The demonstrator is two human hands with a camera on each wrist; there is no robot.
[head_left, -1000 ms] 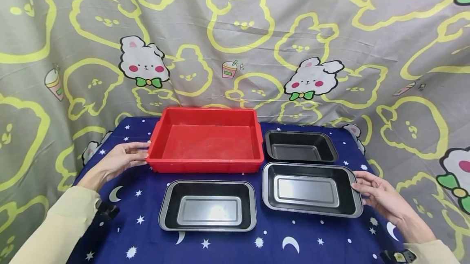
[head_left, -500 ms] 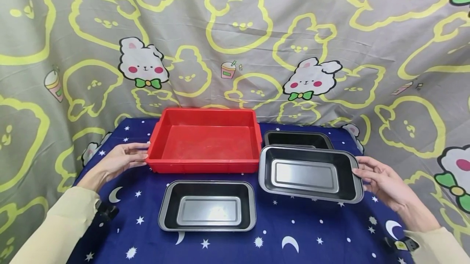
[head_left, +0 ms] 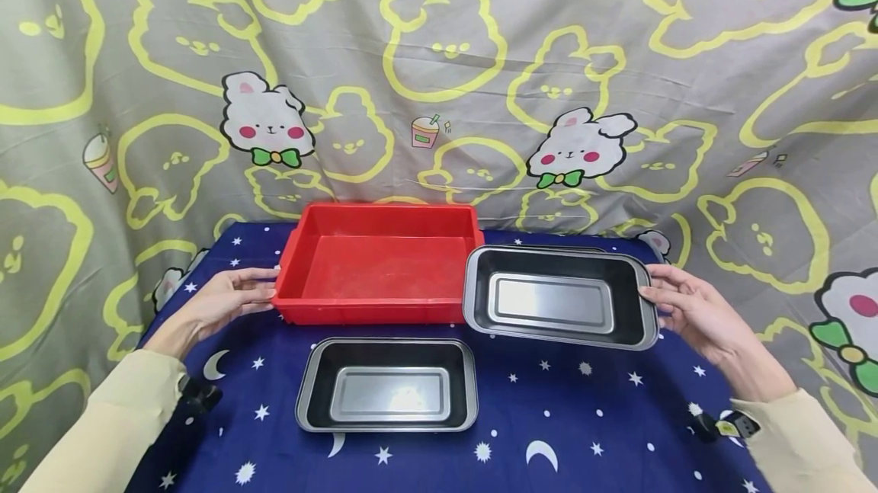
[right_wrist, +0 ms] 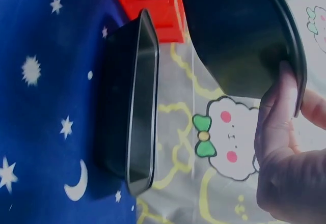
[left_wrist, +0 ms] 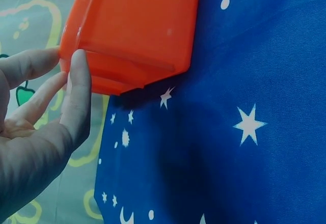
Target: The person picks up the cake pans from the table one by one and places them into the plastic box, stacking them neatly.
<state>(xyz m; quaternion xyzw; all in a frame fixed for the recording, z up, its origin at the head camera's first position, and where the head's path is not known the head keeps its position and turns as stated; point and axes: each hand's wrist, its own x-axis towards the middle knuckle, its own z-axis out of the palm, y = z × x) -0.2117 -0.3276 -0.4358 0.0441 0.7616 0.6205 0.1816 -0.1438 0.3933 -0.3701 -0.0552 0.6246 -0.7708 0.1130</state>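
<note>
In the head view, my right hand (head_left: 696, 318) pinches the right-end rim of a dark metal loaf pan (head_left: 552, 301), which it carries raised and slightly tilted. That pan's left end overlaps the right edge of a red plastic tray (head_left: 391, 268) and mostly hides a second loaf pan behind. The right wrist view shows the second pan (right_wrist: 142, 112) standing on the cloth below. At the tray's left end, my left hand (head_left: 222, 302) pinches the rim between thumb and fingers. The left wrist view shows its fingertips at the tray's corner (left_wrist: 127, 63).
A third loaf pan (head_left: 389, 386) lies on the dark blue star-and-moon cloth (head_left: 535, 417) in front of the tray. Behind the table hangs a grey curtain (head_left: 357, 43) with yellow outlines and white rabbits.
My right hand has raised the loaf pan, moving it away from the person and leftward, over the second pan and against the tray's edge in view. The left hand and tray have stayed put.
</note>
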